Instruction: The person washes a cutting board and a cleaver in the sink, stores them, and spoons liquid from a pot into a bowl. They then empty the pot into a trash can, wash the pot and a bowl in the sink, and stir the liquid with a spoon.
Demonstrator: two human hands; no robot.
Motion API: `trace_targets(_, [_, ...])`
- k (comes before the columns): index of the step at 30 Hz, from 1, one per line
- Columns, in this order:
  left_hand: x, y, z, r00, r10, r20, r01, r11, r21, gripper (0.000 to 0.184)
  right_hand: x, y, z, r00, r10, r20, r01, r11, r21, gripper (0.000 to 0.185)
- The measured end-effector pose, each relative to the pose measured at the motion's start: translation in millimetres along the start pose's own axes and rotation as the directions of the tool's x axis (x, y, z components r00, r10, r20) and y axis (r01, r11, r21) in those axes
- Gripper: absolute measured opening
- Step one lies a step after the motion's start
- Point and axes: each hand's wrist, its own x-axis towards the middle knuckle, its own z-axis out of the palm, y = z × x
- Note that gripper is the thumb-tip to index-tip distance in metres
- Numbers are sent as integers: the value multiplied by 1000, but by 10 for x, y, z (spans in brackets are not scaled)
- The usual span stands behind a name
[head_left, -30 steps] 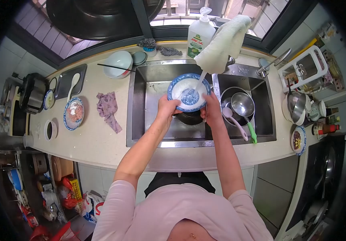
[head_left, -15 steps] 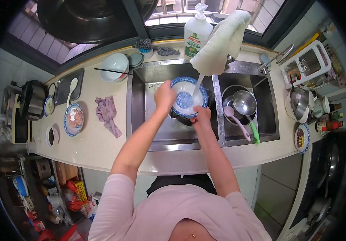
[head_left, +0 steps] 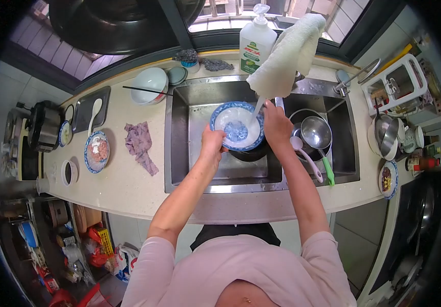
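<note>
A white bowl with a blue patterned rim (head_left: 237,126) is held tilted over the left sink basin (head_left: 190,169), under a stream of water (head_left: 258,106). My left hand (head_left: 213,141) is closed on its lower left edge, thumb on the inside of the rim. At the opposite edge, my right hand (head_left: 278,124) grips the rim close to the stream, its fingers partly hidden. Below the bowl, a dark round pot (head_left: 251,153) shows in part. A white towel (head_left: 289,59) hangs over the faucet and hides most of it.
The right basin holds a ladle (head_left: 315,132) with a green handle and a pink spoon (head_left: 307,159). Left on the counter lie a purple cloth (head_left: 139,146) and a bowl of minced meat (head_left: 97,152). A soap bottle (head_left: 255,46) and white bowl (head_left: 148,86) stand behind.
My left hand has moved from the bowl's upper left rim down to its lower left. My right hand has gone from the bottom right up to the upper right edge.
</note>
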Motion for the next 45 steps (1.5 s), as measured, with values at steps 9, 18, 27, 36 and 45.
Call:
trace_targets(9, [-41,-212,150,989,-51,136,60,996,-62,26,-164,-78,400,860,-460,220,459,887,56,22])
trace_targets(18, [174,-190,25,984,-60,165,57,998,26,20,-135,116,93,862,-362,354,413,908,-78,12])
trace_targets(27, [325,-72,67,973,74,220,-67,997,-42,41,-65,539,170,838,53,543,-461,601,653,17])
trace_targets(36, [-223,-406,372,865,348,-361,-337,937,94,44,-621,130,352,679,417,604,-701,126,702,33])
trace_targets(45, [38,-417,84,998,-1,67,21,957,-291,37,169,455,164,842,51,538,-341,822,456,14])
